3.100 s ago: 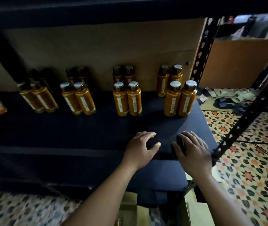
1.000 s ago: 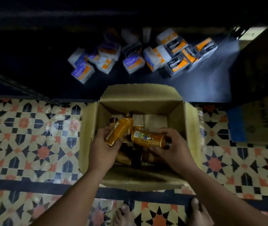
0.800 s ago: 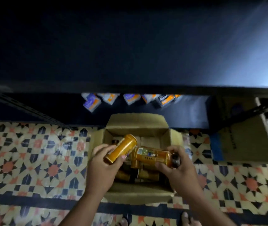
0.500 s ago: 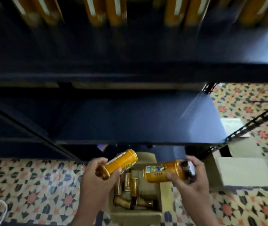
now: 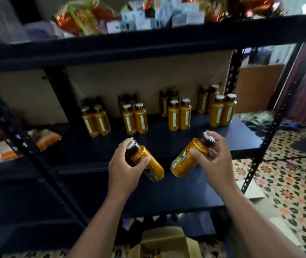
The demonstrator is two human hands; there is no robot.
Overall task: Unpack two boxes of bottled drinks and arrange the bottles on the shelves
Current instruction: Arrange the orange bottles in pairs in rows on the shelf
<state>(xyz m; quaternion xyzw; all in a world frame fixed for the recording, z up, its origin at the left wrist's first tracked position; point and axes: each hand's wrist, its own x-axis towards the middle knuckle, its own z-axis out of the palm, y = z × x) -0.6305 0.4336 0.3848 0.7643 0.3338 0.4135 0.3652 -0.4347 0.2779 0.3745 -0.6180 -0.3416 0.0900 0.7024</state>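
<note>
My left hand [image 5: 126,170] grips an orange bottle [image 5: 148,164] near its dark cap, the bottle tilted with its base toward the right. My right hand [image 5: 214,164] holds a second orange bottle [image 5: 187,159], tilted with its cap up and right. Both are in front of the dark shelf board [image 5: 167,144]. Farther back on that shelf stand several orange bottles in paired groups [image 5: 135,118]. The open cardboard box [image 5: 164,239] is at the bottom, below my arms.
The upper shelf [image 5: 148,43] carries packets and small boxes. A black perforated upright [image 5: 260,146] stands at the right and another crosses at the left [image 5: 27,146]. Orange packs [image 5: 44,138] lie on the left. Patterned tiled floor [image 5: 288,183] is at the right.
I took two bottles out of the box, one in each hand, and raised them to the shelf where the other bottles stand. The view rose from the floor to the shelf.
</note>
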